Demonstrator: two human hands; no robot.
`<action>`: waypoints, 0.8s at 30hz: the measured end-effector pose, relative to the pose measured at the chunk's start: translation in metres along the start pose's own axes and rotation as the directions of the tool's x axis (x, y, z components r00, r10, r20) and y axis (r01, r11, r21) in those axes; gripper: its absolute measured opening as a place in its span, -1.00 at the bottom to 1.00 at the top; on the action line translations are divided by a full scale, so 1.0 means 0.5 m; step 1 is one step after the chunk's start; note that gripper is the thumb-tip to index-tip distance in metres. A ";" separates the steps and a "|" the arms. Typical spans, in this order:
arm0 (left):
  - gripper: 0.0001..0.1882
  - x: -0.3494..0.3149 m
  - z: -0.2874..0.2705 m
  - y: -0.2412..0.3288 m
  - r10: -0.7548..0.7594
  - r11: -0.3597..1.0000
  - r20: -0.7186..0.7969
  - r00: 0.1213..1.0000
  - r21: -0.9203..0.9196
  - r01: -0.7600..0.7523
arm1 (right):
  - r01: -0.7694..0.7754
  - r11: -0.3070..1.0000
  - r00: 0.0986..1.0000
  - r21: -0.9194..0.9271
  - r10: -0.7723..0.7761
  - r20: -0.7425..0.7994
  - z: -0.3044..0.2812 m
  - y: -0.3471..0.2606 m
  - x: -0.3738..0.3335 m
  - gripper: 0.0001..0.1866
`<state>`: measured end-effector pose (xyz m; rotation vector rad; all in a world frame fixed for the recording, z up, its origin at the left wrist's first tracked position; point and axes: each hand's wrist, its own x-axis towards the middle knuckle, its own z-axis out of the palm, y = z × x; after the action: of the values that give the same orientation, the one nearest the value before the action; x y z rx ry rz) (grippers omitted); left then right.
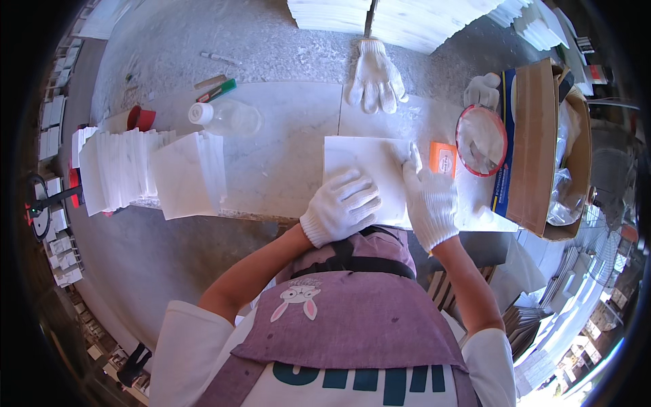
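Note:
A square white tile with faint grey marks lies flat on the worktable, just in front of my apron. Across its near left part rests my left hand in a white knitted glove, fingers laid out flat. My right hand, gloved the same way, is at the tile's right edge. Its thumb touches the tile while the other fingers point away to the right, blurred by motion. Just beyond that hand sits a small orange box. Farther right is a red-rimmed round bowl with whitish stuff inside.
Thin white tiles stand stacked at the left. Behind them are a red cup, a clear bottle and a green-and-red box. A spare glove lies beyond the tile. An open cardboard box with plastic bags borders the right.

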<state>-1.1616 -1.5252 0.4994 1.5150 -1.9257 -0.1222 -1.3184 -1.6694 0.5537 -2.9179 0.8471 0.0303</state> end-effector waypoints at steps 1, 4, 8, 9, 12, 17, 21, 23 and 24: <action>-0.70 -0.003 0.001 0.005 0.002 1.000 0.003 1.000 -0.010 -0.002 | 0.000 1.000 1.000 -0.010 0.000 -0.010 0.005 0.001 0.000 -0.68; -0.72 -0.004 0.007 0.003 -0.023 0.999 -0.010 1.000 -0.022 0.023 | 0.021 0.999 0.995 -0.032 -0.024 -0.097 -0.005 -0.002 0.048 -0.67; -0.73 0.004 -0.002 0.004 -0.007 1.000 -0.012 1.000 -0.010 0.006 | 0.001 0.999 0.998 -0.041 -0.004 -0.062 0.011 0.007 0.043 -0.64; -0.73 -0.001 -0.002 0.003 0.001 1.000 -0.015 1.000 -0.005 -0.001 | 0.004 1.000 0.999 -0.022 -0.004 -0.035 0.005 0.004 0.026 -0.64; -0.73 -0.003 0.006 0.003 -0.008 1.000 -0.026 1.000 -0.010 0.008 | 0.035 0.999 0.999 0.014 -0.035 -0.007 0.007 0.007 0.003 -0.64; -0.73 0.000 -0.003 0.003 0.011 1.000 -0.001 1.000 -0.007 -0.011 | 0.016 0.997 0.997 0.072 -0.010 -0.080 -0.006 0.004 0.062 -0.61; -0.72 -0.002 0.001 0.002 0.016 1.000 -0.025 1.000 0.008 -0.016 | 0.010 1.000 1.000 0.017 -0.010 0.018 -0.007 0.007 0.014 -0.67; -0.72 -0.005 0.002 0.008 0.012 1.000 -0.018 1.000 -0.002 -0.012 | -0.012 1.000 0.999 -0.009 0.013 0.053 -0.005 0.001 0.019 -0.69; -0.72 -0.004 0.004 0.006 0.008 1.000 -0.013 1.000 -0.002 -0.008 | -0.004 0.999 0.999 0.053 0.007 -0.043 -0.015 0.000 0.035 -0.69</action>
<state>-1.1651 -1.5231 0.4986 1.5030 -1.9207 -0.1103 -1.3039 -1.6794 0.5605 -2.8766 0.8489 -0.0547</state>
